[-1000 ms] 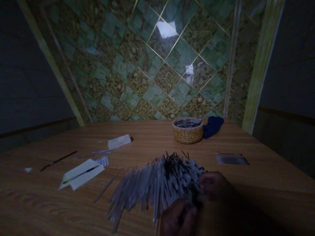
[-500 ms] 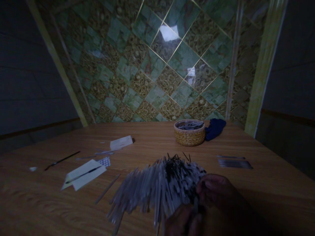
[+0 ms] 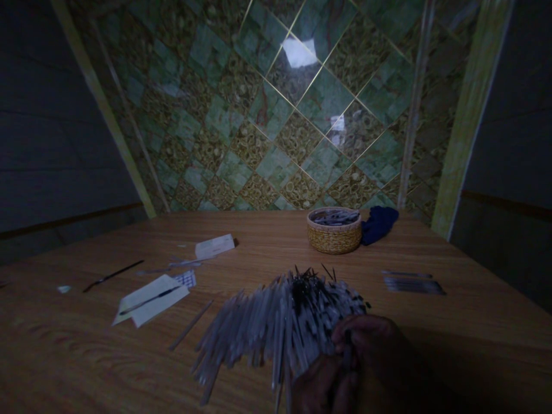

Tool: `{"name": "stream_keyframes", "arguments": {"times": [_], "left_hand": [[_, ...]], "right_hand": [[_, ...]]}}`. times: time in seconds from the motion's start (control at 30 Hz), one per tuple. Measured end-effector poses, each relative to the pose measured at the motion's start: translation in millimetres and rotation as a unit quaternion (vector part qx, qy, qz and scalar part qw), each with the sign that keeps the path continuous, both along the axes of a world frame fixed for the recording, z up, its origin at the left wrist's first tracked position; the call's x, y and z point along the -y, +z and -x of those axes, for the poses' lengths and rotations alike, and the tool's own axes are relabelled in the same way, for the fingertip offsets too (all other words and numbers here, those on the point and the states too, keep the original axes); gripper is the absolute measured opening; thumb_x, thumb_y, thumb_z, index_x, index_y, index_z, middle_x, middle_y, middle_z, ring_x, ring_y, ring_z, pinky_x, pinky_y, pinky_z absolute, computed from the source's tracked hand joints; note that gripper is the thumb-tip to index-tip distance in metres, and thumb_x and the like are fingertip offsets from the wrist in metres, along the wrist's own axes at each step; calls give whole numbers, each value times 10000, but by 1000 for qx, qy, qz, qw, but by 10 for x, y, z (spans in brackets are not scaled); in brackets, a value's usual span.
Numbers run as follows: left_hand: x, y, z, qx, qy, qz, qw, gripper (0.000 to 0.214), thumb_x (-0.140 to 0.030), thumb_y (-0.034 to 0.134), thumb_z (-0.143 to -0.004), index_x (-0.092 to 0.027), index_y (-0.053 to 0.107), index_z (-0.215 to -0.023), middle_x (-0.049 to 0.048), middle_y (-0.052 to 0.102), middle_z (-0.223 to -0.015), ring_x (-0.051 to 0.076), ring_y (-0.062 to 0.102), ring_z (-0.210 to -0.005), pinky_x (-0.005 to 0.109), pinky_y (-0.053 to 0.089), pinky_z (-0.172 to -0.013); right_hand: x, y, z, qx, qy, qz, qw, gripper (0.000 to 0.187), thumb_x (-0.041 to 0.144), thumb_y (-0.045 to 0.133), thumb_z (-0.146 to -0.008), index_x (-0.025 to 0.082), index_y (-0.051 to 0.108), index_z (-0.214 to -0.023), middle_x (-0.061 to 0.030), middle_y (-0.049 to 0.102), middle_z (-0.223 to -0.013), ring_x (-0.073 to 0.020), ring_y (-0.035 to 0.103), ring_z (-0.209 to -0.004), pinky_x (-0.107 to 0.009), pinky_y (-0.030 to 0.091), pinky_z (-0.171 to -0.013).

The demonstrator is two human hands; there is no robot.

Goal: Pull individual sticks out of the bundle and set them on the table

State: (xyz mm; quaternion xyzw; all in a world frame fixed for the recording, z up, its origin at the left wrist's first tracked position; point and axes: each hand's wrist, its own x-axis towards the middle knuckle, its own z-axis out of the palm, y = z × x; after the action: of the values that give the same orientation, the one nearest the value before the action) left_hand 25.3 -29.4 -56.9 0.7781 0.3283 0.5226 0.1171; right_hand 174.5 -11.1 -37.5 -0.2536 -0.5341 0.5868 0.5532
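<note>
A large fanned pile of slim translucent tubes [image 3: 250, 328], like pen barrels, lies on the table in front of me, several with dark tips at the upper right. Close to its lower right edge, my left hand [image 3: 321, 382] is closed around the lower part of one slim tube [image 3: 347, 356]. My right hand [image 3: 371, 339] pinches the dark upper end of that same tube. Dim light and blur hide the fingertips in part. A single loose tube [image 3: 191, 325] rests left of the pile.
A woven basket [image 3: 334, 237] of similar tubes stands at the back, beside a dark blue cloth [image 3: 379, 224]. More tubes [image 3: 413, 284] lie at right. Folded white paper [image 3: 166, 305] bears a thin dark-ended stick; a dark stick [image 3: 112, 276] and a small white box [image 3: 214, 246] lie nearby.
My right hand has shifted slightly left, closer to my left hand, and the tube between them now shows more upright. The view has moved a little; the pile looks the same.
</note>
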Motion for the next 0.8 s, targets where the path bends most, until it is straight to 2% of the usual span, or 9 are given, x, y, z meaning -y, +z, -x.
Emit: {"name": "stream_keyframes", "arguments": {"times": [0.2,0.4,0.6,0.8], "left_hand": [[1,-14,-32,31,8,0,999,304,-439,420,-900,-256,657,-846,-19,653,-614,105,616,-510,165,494,-492],[24,46,-25,37,2,0,999,289,-414,440,-898,-243,672,-876,-4,680,-642,109,640,-549,161,526,-546],[26,9,-17,27,17,2,999,305,-416,420,-903,-237,657,-837,-9,658,-614,104,617,-515,163,519,-534],[34,-26,-16,31,30,-6,999,321,-420,404,-910,-230,642,-810,-10,642,-592,103,602,-491,161,500,-497]], "right_hand": [[54,73,5,24,-14,22,999,127,304,660,-765,214,737,-810,-5,665,-706,-121,542,-594,-229,407,-557],[54,77,-18,23,-7,-3,1000,128,311,661,-762,227,743,-812,-19,682,-780,-138,565,-654,-243,431,-597],[29,49,-33,28,4,-53,998,112,286,659,-769,260,743,-838,-24,689,-850,-167,599,-781,-267,456,-677],[73,164,-23,59,-6,-33,998,93,264,653,-752,242,739,-777,-9,674,-780,-142,588,-679,-250,441,-616]]}}
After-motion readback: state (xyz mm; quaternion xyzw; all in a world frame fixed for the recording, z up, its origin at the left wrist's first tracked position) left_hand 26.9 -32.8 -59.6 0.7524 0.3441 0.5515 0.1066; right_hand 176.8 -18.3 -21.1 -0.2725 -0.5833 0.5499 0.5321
